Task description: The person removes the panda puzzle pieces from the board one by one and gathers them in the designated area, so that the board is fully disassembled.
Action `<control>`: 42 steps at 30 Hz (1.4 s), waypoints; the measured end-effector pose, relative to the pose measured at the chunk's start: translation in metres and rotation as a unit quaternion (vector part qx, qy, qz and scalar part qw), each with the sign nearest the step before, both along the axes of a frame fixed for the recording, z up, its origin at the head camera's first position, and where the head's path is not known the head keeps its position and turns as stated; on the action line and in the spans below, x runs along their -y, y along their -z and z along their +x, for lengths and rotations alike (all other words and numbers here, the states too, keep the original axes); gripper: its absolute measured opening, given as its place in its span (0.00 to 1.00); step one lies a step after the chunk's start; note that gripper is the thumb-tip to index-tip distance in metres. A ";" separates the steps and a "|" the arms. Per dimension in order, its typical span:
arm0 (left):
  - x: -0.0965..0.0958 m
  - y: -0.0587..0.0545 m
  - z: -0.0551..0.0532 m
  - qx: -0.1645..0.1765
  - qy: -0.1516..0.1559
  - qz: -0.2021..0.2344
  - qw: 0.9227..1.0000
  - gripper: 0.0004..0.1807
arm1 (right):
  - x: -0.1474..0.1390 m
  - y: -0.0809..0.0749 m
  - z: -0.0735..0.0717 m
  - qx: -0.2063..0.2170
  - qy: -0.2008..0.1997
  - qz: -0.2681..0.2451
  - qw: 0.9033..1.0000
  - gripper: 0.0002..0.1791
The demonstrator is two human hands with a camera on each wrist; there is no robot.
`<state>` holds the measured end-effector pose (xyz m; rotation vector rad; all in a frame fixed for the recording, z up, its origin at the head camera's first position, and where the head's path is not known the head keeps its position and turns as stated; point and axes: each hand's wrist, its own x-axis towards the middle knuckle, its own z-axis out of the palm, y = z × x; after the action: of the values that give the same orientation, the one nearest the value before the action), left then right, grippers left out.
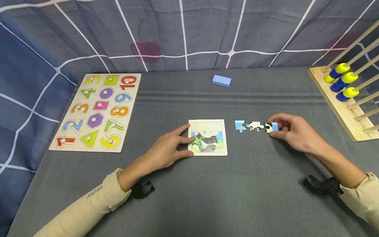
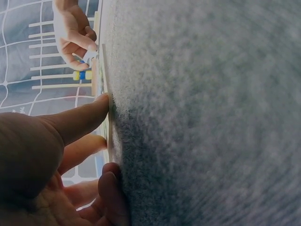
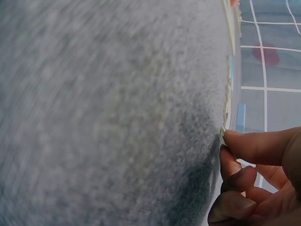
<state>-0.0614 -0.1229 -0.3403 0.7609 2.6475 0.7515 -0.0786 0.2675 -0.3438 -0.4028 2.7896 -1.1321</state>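
Observation:
My left hand (image 1: 167,149) rests at the left edge of a small square panda puzzle board (image 1: 191,131). Its thumb and two extended fingers touch the frame, one fingertip reaching over the picture. The board's upper part is pale, while panda and green pieces fill the lower part. To the right, my right hand (image 1: 297,131) pinches a blue, black and white puzzle piece (image 1: 274,126) between thumb and index finger, low over the table. Left of that piece lie a black-and-white piece (image 1: 254,126) and a light-blue piece (image 1: 240,125). In the right wrist view the thumb (image 3: 254,145) hides most of the held piece.
A number-and-shape peg board (image 1: 129,131) lies at the left. Behind the puzzle sits a blue block (image 1: 221,81). A wooden rod stand (image 1: 331,98) with yellow and blue beads occupies the right. A checked cloth (image 1: 207,29) hangs behind the grey table.

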 end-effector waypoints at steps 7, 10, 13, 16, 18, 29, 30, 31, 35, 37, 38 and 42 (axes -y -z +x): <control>-0.001 0.000 0.000 0.000 0.004 -0.002 1.000 0.28 | 0.001 0.002 0.000 -0.060 -0.009 0.078 0.995 0.15; -0.001 0.000 0.000 -0.002 0.003 -0.002 1.000 0.28 | 0.002 0.001 -0.001 -0.067 -0.009 0.104 0.992 0.15; -0.001 0.001 0.000 -0.002 0.002 -0.002 1.000 0.28 | 0.002 0.002 -0.002 -0.067 -0.009 0.117 0.991 0.15; -0.001 0.001 0.000 -0.002 0.001 -0.001 1.000 0.28 | 0.002 0.002 -0.001 -0.066 -0.012 0.122 0.990 0.16; -0.001 0.001 0.001 -0.002 0.001 0.000 1.000 0.28 | 0.001 0.003 -0.001 -0.061 -0.013 0.122 0.991 0.17; 0.000 0.001 0.001 -0.005 -0.001 -0.001 1.000 0.28 | 0.001 0.003 0.001 -0.047 -0.014 0.120 0.992 0.18; 0.000 0.001 0.001 -0.004 -0.001 -0.003 1.000 0.28 | 0.001 0.003 0.001 -0.047 -0.013 0.119 0.992 0.18; 0.000 0.001 0.001 -0.003 -0.001 -0.004 1.000 0.28 | 0.001 0.002 0.001 -0.046 -0.013 0.119 0.992 0.18; -0.001 0.001 0.000 -0.001 -0.003 -0.004 1.000 0.28 | 0.002 0.001 0.002 -0.044 -0.011 0.115 0.992 0.19; -0.001 0.001 0.000 -0.002 -0.006 -0.003 1.000 0.28 | 0.004 0.001 0.002 -0.043 -0.008 0.113 0.993 0.19; -0.001 0.001 0.000 -0.003 -0.008 -0.003 1.000 0.28 | 0.005 0.000 0.002 -0.042 -0.006 0.112 0.993 0.20; -0.002 0.000 0.000 -0.006 -0.017 -0.004 1.000 0.28 | 0.013 -0.004 0.004 -0.047 0.003 0.104 0.993 0.20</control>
<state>-0.0615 -0.1207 -0.3406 0.7218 2.6792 0.7462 -0.0750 0.2545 -0.3399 -0.4358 2.9541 -0.8312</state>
